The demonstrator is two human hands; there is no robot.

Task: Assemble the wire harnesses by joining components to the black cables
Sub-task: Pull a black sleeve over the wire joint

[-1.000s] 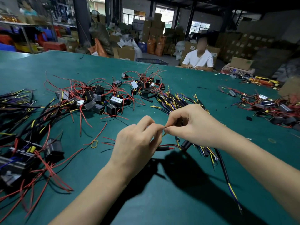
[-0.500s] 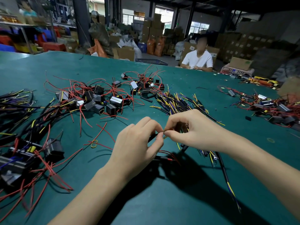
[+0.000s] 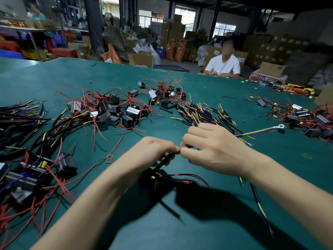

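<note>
Left hand [image 3: 153, 150]: fingers curled, pinching the upper end of a black cable [image 3: 164, 160] that slants down and left toward a black component [image 3: 153, 179] with a yellow tab, lying on the green table [image 3: 216, 222] in the hands' shadow. Red wires [image 3: 191, 176] trailing right from that component.

Right hand [image 3: 214, 148]: fingers curled, fingertips [image 3: 183, 149] meeting the left hand's tips at the cable end. What sits between the 2 sets of fingertips: too small and blurred to tell. Thin wire with a ring terminal [image 3: 280, 126] sticking out to the right past the knuckles. Black cable with yellow and blue leads [image 3: 259, 204] running down beneath the right wrist.

Beyond the right hand, touching nothing held: loose bundle of black cables with yellow and purple ends [image 3: 203, 112]. Farther back, left of centre: pile of black box components with red wires [image 3: 115, 109]. Far left: heap of assembled harnesses [image 3: 27, 141]. Yellow rubber band [image 3: 109, 158] on the mat near the left wrist.

Across the table: seated person in a white shirt [image 3: 224, 65], cardboard boxes stacked behind.
</note>
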